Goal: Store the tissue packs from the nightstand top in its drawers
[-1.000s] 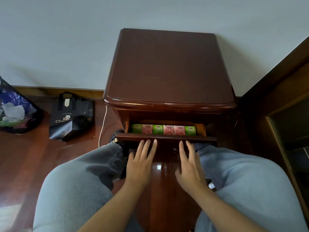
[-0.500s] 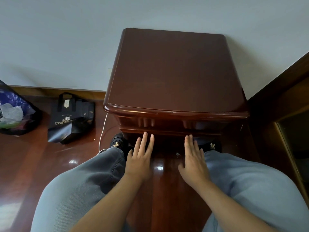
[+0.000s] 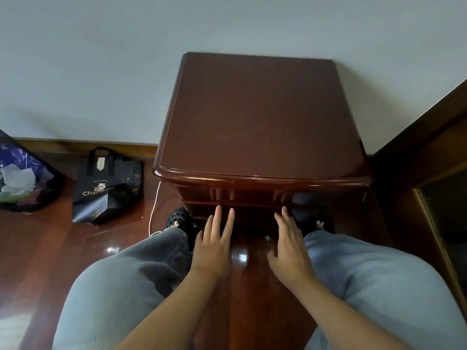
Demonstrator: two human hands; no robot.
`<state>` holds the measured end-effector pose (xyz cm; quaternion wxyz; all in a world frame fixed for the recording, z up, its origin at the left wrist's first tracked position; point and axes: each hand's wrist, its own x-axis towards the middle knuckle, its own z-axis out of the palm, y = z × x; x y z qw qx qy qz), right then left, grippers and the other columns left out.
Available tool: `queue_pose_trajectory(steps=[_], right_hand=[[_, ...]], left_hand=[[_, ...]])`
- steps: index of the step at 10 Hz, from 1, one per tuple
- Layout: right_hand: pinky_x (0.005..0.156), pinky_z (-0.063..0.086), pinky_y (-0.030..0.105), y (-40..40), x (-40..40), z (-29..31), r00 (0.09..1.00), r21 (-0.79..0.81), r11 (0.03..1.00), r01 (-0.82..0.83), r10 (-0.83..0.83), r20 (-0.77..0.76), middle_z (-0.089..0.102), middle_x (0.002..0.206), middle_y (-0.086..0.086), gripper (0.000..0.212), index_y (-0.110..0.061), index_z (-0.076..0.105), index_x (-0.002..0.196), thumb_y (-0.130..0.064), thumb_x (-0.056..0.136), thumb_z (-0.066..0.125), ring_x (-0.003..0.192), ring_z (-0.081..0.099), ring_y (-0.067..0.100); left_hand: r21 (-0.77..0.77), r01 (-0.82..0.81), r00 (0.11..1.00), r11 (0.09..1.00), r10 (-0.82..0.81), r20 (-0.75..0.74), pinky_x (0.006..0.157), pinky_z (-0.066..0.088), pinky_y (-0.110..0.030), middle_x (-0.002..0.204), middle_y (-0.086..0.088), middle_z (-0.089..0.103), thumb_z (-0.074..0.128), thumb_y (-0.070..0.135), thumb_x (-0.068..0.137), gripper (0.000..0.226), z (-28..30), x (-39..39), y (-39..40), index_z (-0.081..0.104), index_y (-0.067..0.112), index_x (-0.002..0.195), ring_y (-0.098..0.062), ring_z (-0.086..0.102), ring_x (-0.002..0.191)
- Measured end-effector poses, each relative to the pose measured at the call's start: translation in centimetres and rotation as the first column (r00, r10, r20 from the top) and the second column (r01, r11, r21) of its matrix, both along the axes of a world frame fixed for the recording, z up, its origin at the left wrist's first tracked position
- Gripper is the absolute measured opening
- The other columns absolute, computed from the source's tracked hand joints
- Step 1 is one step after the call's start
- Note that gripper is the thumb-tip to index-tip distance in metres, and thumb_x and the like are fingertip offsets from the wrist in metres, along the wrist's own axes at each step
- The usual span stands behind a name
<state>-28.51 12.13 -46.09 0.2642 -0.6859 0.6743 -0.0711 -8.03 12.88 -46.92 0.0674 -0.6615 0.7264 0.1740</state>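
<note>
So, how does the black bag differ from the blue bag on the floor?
The black bag is opaque, with handles and gold lettering, and shows whole; the blue bag is shiny plastic, cut by the frame's left edge, with pale contents showing. The black bag lies nearer the nightstand. Both rest on the wooden floor by the wall.

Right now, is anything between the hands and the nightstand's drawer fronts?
Nothing visible. The left hand and right hand reach with straight fingers to the closed drawer front of the nightstand. No tissue packs show.
</note>
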Motion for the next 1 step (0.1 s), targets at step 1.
queue_pose_trajectory(steps=[1], right_hand=[[0.127, 0.026, 0.03, 1.98, -0.67, 1.33, 0.999, -0.077, 0.996, 0.035, -0.036, -0.011, 0.012, 0.171, -0.002, 0.073, -0.021, 0.028, 0.161, -0.014, 0.097, 0.061, 0.157, 0.02, 0.017]], left_hand=[[-0.013, -0.056, 0.998, 0.998, 0.056, -0.018, 0.115, 0.039, -0.037, 0.168, -0.012, 0.005, 0.057, 0.024, 0.09, 0.097, 1.45, -0.34, 1.53, -0.006, 0.021, 0.164, -0.028, 0.022, 0.151]])
